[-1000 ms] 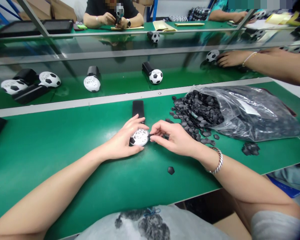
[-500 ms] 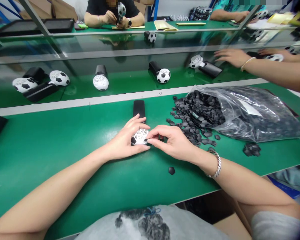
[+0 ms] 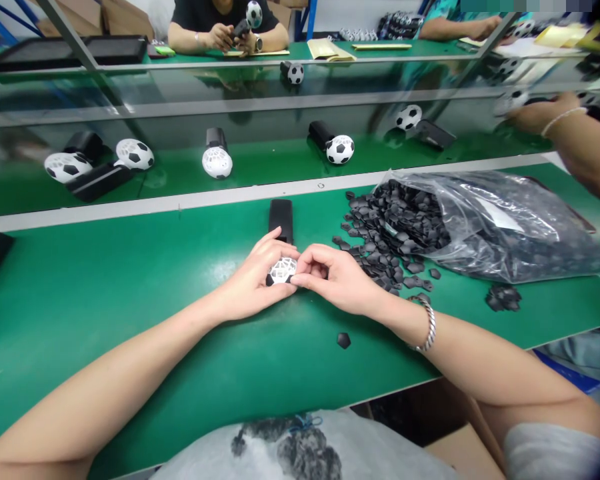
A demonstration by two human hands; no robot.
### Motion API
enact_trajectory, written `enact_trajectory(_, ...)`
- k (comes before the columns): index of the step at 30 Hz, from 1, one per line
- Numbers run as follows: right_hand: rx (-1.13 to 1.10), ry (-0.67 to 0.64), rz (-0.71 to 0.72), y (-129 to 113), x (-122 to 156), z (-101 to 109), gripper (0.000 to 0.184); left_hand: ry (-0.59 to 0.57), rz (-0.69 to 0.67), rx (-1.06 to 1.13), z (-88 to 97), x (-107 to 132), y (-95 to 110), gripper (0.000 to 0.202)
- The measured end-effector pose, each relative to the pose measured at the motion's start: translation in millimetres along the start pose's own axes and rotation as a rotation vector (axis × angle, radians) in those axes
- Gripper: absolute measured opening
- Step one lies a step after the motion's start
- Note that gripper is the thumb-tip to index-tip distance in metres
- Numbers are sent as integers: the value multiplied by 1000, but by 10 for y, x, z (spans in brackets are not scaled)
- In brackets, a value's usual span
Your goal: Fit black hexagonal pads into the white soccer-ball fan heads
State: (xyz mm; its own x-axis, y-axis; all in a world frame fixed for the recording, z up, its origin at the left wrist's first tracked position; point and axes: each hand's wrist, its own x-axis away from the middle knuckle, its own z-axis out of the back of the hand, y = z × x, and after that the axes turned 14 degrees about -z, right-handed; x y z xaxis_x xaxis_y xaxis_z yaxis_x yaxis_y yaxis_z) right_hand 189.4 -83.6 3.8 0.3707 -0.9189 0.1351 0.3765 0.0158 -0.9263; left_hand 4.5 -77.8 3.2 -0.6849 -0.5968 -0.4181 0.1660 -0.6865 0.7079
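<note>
A white openwork soccer ball (image 3: 283, 270) with a few black patches lies on the green table, joined at its far side to a black rectangular handle (image 3: 281, 219). My left hand (image 3: 260, 277) is curled round the ball's left side, thumb in front and fingers behind. At the ball's right edge, my right hand (image 3: 333, 277) has its thumb and forefinger pinched together. Whatever sits between those fingertips is hidden. A single black pentagon piece (image 3: 343, 341) rests nearer to me, below the right hand.
A clear plastic bag (image 3: 520, 227) spills a heap of black pentagon pieces (image 3: 380, 247) onto the table at right. Beyond the table's rim, a green conveyor belt (image 3: 270, 153) carries several soccer-ball items. A co-worker's arm (image 3: 580, 140) reaches in at right; another person sits across.
My right fingertips have closed against the ball's right edge; the black piece seen at them before no longer shows. Items on the belt have shifted right, and the co-worker's arm has drawn back right.
</note>
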Motion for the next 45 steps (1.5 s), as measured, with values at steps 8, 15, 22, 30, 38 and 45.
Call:
enact_trajectory(8, 512, 1, -77, 13, -69, 340, 23, 18, 85, 15, -32, 52, -74, 38)
enact_trajectory(15, 752, -37, -219, 78, -97, 487, 3, 53, 228, -64, 23, 78, -93, 52)
enact_trajectory(22, 799, -18, -160, 38, -83, 471, 10, 16, 156, 89, 153, 72, -110, 48)
enact_trajectory(30, 259, -99, 39, 60, -39, 385, 11, 14, 120, 246, 117, 104, -191, 49)
enact_trajectory(38, 383, 69, 384, 60, -57, 332, 10, -46, 82, 228, 133, 70, -178, 46)
enact_trajectory(45, 312, 81, 303, 48, -28, 277, 9, -51, 92, 182, 120, 82, -147, 47)
